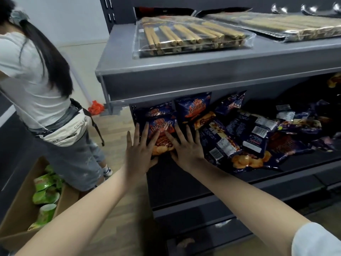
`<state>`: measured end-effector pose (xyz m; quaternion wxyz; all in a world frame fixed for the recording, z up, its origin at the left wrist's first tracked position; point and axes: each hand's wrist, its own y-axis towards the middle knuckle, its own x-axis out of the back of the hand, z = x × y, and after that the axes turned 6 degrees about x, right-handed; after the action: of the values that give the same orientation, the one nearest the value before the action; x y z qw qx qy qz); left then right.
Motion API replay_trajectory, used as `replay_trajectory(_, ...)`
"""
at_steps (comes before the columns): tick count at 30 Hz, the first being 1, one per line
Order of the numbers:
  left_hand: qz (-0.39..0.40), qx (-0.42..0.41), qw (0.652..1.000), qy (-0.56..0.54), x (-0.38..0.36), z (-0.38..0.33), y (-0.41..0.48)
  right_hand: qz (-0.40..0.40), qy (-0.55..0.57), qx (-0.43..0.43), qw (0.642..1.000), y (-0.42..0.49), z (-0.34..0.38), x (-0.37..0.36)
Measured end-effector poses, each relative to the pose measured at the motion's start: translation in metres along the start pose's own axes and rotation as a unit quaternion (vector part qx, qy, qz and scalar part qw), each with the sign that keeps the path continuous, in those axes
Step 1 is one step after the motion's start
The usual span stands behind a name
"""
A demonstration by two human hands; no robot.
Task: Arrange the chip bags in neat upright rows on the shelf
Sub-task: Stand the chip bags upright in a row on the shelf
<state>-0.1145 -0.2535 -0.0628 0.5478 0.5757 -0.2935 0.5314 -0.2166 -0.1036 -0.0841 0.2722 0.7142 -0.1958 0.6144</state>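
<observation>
A dark blue and orange chip bag (pixel 162 134) stands upright at the left end of the grey shelf (pixel 184 174). My left hand (pixel 140 150) and my right hand (pixel 186 146) press flat against its two sides, fingers spread. Behind it stand two more upright bags (pixel 193 106). To the right, several chip bags (pixel 258 137) lie flat in a loose heap across the shelf.
The shelf above (pixel 184 71) carries clear packs of wafer rolls (pixel 191 36). A person in a white shirt (pixel 35 80) stands at the left. A cardboard box (pixel 24 206) with green snack packs sits on the floor below. Lower shelves lie under my arms.
</observation>
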Motion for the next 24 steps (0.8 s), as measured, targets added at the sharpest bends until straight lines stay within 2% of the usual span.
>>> replay_trajectory(4, -0.036, -0.039, 0.997, -0.05, 0.008, -0.029, -0.009, -0.018, -0.014, 0.042, 0.999, -0.009, -0.025, 0.015)
replay_trajectory(7, -0.045, -0.029, 0.995, -0.084, 0.021, -0.067, -0.003, -0.035, -0.027, 0.046, 0.998, -0.014, -0.063, 0.036)
replay_trajectory(13, 0.02, -0.063, 0.993, -0.102, 0.031, -0.156, 0.014, -0.054, -0.067, -0.006, 0.996, -0.025, -0.148, 0.071)
replay_trajectory(18, 0.075, -0.024, 0.992, -0.103, 0.022, -0.183, 0.023, -0.068, -0.065, -0.02, 0.995, -0.056, -0.185, 0.074)
replay_trajectory(24, 0.087, 0.012, 0.992, -0.094, 0.018, -0.2, 0.023, -0.039, -0.072, -0.015, 0.997, -0.086, -0.205, 0.068)
